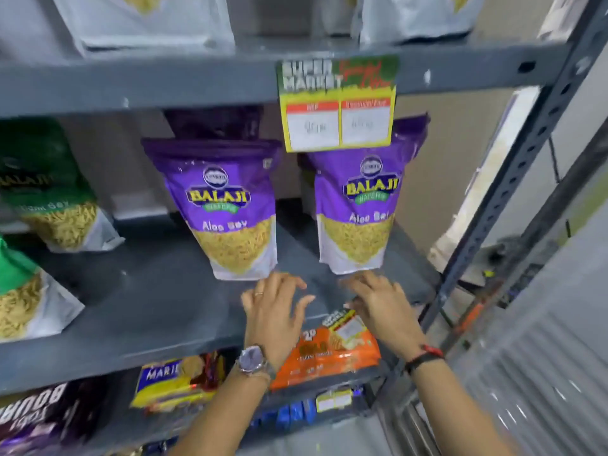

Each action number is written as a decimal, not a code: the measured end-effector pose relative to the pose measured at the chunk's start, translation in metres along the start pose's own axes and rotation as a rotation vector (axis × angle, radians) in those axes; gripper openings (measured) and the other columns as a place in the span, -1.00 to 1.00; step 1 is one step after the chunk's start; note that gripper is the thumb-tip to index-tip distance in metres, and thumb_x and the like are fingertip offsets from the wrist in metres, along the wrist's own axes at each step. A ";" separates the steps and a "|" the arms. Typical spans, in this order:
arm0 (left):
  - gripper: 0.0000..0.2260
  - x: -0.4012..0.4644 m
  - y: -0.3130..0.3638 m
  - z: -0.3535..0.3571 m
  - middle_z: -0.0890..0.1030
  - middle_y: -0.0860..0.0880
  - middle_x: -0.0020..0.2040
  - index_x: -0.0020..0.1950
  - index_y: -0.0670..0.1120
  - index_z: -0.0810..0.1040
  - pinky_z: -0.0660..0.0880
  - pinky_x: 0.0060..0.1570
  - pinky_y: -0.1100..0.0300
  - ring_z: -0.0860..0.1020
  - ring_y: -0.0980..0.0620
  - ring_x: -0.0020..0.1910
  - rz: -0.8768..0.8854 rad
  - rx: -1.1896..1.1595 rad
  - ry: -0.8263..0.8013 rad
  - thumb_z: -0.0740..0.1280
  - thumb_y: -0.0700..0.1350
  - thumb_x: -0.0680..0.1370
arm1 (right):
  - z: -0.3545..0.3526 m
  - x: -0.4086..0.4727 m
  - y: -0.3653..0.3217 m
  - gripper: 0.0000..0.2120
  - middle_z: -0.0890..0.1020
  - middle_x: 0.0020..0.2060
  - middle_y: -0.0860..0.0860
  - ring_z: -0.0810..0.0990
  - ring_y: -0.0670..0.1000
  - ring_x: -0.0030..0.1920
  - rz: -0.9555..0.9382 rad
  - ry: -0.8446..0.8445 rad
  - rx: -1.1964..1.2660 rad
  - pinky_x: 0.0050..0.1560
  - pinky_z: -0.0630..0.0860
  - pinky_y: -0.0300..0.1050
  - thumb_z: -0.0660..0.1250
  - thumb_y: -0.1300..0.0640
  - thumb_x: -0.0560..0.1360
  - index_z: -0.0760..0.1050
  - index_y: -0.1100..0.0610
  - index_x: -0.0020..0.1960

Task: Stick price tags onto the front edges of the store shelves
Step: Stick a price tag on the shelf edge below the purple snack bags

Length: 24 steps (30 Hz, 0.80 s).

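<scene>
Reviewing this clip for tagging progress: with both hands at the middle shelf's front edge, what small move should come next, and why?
Probably press the small price tag flat against the middle shelf's front edge. The right hand seems to hold it at that edge, the left hand is spread open beside it, and the upper shelf's tag already hangs in place. Blur hides whether it is stuck yet.

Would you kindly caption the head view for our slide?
Both hands, left and right, reach the shelf edge below two purple snack bags; price tag hangs above.
</scene>
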<state>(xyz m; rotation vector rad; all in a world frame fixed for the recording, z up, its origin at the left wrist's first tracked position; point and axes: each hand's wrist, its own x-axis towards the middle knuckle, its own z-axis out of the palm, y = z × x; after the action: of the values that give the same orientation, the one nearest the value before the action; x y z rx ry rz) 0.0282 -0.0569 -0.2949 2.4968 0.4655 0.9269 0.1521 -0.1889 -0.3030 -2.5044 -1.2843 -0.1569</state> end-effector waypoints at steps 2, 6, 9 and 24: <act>-0.84 -0.014 -0.012 0.026 0.58 -0.15 -0.12 -0.10 -0.10 0.54 0.20 -0.09 -0.01 0.52 -0.20 -0.11 -0.028 0.044 -0.155 0.44 -0.10 0.39 | 0.012 -0.002 0.003 -0.68 0.45 0.25 0.04 0.39 0.10 0.21 -0.014 -0.032 -0.050 0.09 0.31 -0.01 0.22 0.12 0.51 0.36 0.01 0.26; -0.77 -0.024 -0.021 0.060 0.55 -0.11 -0.03 0.00 -0.05 0.51 0.12 -0.12 0.05 0.45 -0.17 -0.02 -0.038 0.104 -0.291 0.42 -0.07 0.39 | 0.017 -0.003 0.010 -0.77 0.57 0.02 0.19 0.51 0.20 0.03 -0.020 -0.035 -0.091 -0.08 0.43 0.01 0.30 0.36 0.37 0.52 0.21 0.01; -0.75 -0.024 -0.020 0.075 0.52 -0.10 0.03 0.04 -0.05 0.49 0.09 -0.14 0.08 0.40 -0.14 0.02 -0.033 0.063 -0.324 0.42 -0.09 0.40 | 0.016 -0.014 0.009 -0.70 0.62 -0.30 0.14 0.59 0.15 -0.29 -0.059 0.023 -0.124 -0.42 0.48 -0.17 0.49 0.42 0.09 0.56 0.19 -0.24; -0.85 -0.028 -0.015 0.079 0.50 -0.24 -0.06 0.01 -0.22 0.51 0.34 -0.25 0.21 0.50 -0.15 -0.12 0.025 -0.069 -0.367 0.24 -0.38 0.50 | 0.061 -0.044 0.037 -0.77 0.58 -0.20 0.05 0.61 0.02 -0.22 0.374 0.213 0.712 -0.24 0.41 -0.56 0.32 0.44 0.42 0.48 0.18 0.00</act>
<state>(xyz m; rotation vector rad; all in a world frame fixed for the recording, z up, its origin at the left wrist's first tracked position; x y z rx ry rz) 0.0587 -0.0786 -0.3714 2.5356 0.2775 0.4657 0.1533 -0.2225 -0.3794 -1.9832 -0.6129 0.1056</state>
